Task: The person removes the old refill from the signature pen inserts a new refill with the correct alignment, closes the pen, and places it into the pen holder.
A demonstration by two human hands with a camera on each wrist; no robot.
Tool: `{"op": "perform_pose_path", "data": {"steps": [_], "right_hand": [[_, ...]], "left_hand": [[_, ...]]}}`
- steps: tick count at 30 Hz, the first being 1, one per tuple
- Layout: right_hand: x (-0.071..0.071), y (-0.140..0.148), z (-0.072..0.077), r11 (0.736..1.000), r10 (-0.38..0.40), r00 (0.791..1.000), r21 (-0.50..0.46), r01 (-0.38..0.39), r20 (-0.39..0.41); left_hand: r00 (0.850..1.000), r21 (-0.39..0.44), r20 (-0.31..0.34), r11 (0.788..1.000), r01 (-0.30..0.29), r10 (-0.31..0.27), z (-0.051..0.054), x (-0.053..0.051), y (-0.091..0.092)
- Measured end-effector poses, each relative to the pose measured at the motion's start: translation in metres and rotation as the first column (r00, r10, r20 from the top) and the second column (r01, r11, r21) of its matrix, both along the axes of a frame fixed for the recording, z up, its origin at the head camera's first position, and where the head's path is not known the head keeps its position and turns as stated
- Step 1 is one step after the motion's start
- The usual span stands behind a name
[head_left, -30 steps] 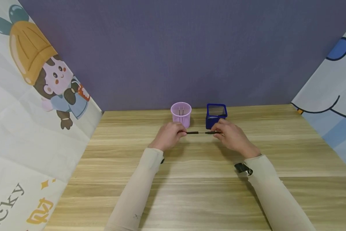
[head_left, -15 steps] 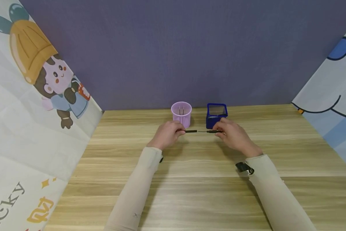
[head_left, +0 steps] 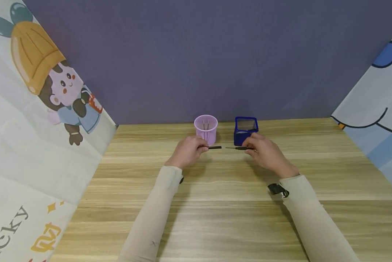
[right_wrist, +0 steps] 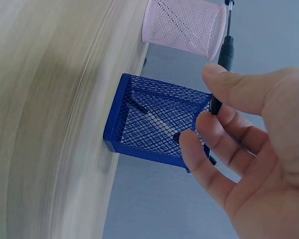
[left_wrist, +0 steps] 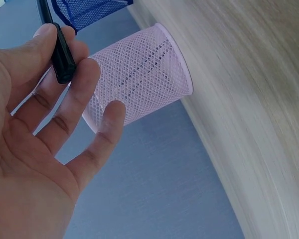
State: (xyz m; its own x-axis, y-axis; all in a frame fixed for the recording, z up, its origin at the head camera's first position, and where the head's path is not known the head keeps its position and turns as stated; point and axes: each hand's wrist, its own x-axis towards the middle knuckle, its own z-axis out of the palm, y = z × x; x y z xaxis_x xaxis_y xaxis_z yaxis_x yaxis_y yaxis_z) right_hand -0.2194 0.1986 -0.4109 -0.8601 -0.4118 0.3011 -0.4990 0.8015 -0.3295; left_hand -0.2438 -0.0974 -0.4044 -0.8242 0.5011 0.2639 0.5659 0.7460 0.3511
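Note:
The left hand (head_left: 188, 150) pinches a short black tube (head_left: 215, 147), seen in the left wrist view as a black cap-like piece (left_wrist: 63, 59) between thumb and fingers. Facing it, the right hand (head_left: 265, 152) pinches a black-handled tool (head_left: 243, 148) whose thin metal shaft points left. In the head view a small gap lies between the shaft's tip and the tube. The right wrist view shows the dark handle (right_wrist: 226, 52) between thumb and fingertips, above the blue mesh holder.
A pink mesh cup (head_left: 206, 125) with thin rods inside stands behind the left hand. The square blue mesh holder (head_left: 240, 138), with a pen-like item inside, stands behind the right hand. Both are on the wooden table (head_left: 215, 218) near the dark back panel (head_left: 199, 62).
The black tube and the tool have come apart; the shaft's tip now shows free. The left hand has shifted slightly left and the right hand slightly right.

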Motion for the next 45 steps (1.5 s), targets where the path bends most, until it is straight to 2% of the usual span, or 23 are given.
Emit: {"op": "perform_pose_path", "data": {"steps": [6, 19, 26, 31, 38, 45], "right_hand": [[-0.001, 0.002, -0.001, 1.0, -0.005, 1.0, 0.006, 0.005, 0.002], [-0.001, 0.004, 0.001, 1.0, -0.009, 1.0, 0.01, 0.009, 0.009], [-0.001, 0.004, 0.002, 1.0, -0.013, 1.0, 0.011, 0.013, 0.009], [-0.001, 0.002, 0.001, 1.0, 0.002, 1.0, 0.003, -0.002, 0.001], [-0.001, 0.0, 0.001, 1.0, 0.01, 1.0, -0.01, -0.011, -0.002], [-0.001, 0.0, 0.001, 1.0, 0.006, 1.0, -0.003, -0.006, 0.009]], "left_hand": [[1.0, 0.003, -0.01, 1.0, 0.0, 0.0, 0.0, -0.001, -0.002], [1.0, -0.007, 0.021, 1.0, -0.013, 0.013, -0.002, -0.003, -0.004], [1.0, -0.067, 0.024, 0.998, -0.019, 0.02, -0.008, -0.004, -0.003], [0.999, -0.114, 0.05, 0.993, -0.014, 0.02, -0.013, -0.005, -0.003], [0.995, -0.128, 0.098, 0.992, -0.002, 0.015, -0.023, -0.006, -0.001], [0.992, -0.133, 0.123, 0.991, 0.02, -0.004, -0.023, -0.004, 0.006]]}}
